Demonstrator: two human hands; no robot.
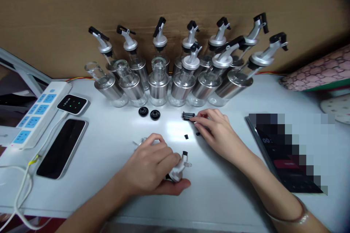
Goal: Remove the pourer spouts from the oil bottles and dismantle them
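Note:
My left hand (153,167) is closed around a silver bottle pourer (178,170), whose black-tipped spout points up and away from me. Partly hidden behind that hand lies another silver pourer part (140,142). My right hand (214,131) reaches to the black plastic levers (188,115) on the table, thumb and forefinger drawn together at their right end. Just below these fingers lie a small black cap (186,137) and a second small black piece (198,134). Two round black stoppers (155,115) rest side by side left of the levers.
Several glass bottles with steel sleeves (158,89) stand in two rows at the back, most topped with pourers. Left are a power strip (43,109), a small black-topped device (72,104), a phone (62,149) and white cables (23,189). A pixelated tablet (284,156) lies right.

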